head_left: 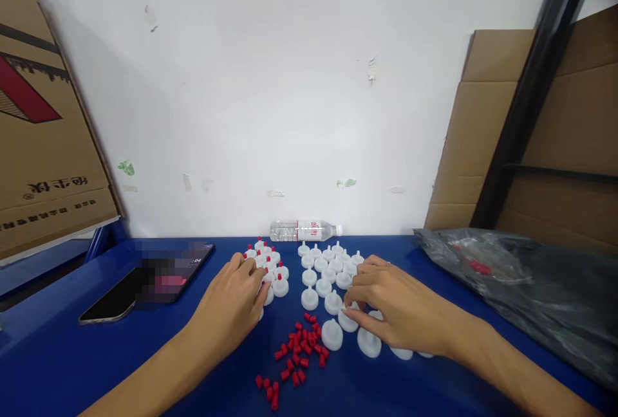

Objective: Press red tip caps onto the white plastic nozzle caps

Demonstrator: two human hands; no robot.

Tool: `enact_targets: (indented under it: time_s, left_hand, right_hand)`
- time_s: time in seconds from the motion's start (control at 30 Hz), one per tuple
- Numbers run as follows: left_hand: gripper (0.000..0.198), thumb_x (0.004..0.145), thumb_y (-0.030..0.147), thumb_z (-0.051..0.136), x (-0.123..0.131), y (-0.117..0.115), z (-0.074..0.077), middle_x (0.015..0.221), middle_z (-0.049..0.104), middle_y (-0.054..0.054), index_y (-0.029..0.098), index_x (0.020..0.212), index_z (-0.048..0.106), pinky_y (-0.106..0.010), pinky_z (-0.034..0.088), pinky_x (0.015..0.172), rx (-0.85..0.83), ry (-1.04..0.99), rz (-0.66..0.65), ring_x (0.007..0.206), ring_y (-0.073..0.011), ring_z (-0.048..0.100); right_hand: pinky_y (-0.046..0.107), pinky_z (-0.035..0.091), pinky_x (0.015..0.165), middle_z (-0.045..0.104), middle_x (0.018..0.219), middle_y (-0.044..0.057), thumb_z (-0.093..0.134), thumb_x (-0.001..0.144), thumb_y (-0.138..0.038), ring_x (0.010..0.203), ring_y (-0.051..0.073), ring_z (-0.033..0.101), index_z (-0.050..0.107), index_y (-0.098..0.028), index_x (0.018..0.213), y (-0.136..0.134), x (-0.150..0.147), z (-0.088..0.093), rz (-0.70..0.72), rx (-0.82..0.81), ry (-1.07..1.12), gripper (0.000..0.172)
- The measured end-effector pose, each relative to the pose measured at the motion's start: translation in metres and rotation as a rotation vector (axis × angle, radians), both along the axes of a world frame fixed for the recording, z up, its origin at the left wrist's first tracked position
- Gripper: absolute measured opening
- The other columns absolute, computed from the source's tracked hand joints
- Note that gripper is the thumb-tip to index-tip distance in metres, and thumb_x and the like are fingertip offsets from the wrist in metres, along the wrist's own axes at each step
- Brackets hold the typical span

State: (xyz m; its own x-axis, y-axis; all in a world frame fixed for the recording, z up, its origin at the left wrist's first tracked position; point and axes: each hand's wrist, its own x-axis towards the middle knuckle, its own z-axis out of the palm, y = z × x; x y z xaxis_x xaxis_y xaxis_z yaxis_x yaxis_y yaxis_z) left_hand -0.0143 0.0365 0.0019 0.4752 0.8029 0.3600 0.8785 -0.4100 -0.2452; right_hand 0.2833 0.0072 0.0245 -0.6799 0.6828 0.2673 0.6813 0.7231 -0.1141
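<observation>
My left hand (236,298) is closed, fingers curled down at the near left edge of a group of white nozzle caps with red tips (280,285). Whatever sits between its fingertips is hidden. My right hand (391,304) pinches a white nozzle cap (348,320) with thumb and fingers, at the near side of a second group. Those white nozzle caps (309,298) stand with bare spouts pointing up, and some are partly covered by the hand. Between my forearms lies a loose pile of small red tip covers (297,349), several of them scattered towards me.
A clear water bottle (284,231) lies against the white wall. To the left are two phones (109,298) and a printed cardboard box (48,134). A grey plastic bag (521,295) covers the blue table's right side, near a cardboard sheet (483,134) and a dark metal post (512,108).
</observation>
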Motion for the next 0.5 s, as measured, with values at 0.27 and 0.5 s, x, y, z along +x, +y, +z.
enact_targets:
  time_s: [0.27, 0.5]
  left_hand:
    - [0.029, 0.102, 0.014, 0.048, 0.0002, 0.0017, -0.0013, 0.094, 0.069, -0.012, 0.015, 0.096, 0.076, -0.044, 0.051, 0.081, -0.065, 0.006, 0.002, 0.096, -0.0310, 0.058]
    - [0.027, 0.102, 0.013, 0.048, 0.0005, -0.0002, 0.0003, 0.097, 0.068, -0.011, 0.016, 0.097, 0.074, -0.044, 0.050, 0.082, -0.097, -0.022, -0.002, 0.097, -0.0305, 0.057]
  right_hand:
    - [0.036, 0.034, 0.086, 0.069, 0.079, -0.001, 0.062, 0.099, -0.027, 0.078, 0.016, 0.060, 0.071, -0.023, 0.088, -0.0029, -0.0001, 0.0009, 0.004, -0.022, 0.007, 0.015]
    - [0.036, 0.035, 0.088, 0.069, 0.079, -0.001, 0.063, 0.096, -0.024, 0.077, 0.016, 0.060, 0.072, -0.023, 0.089, -0.0048, -0.0015, 0.0030, 0.021, -0.040, -0.001, 0.012]
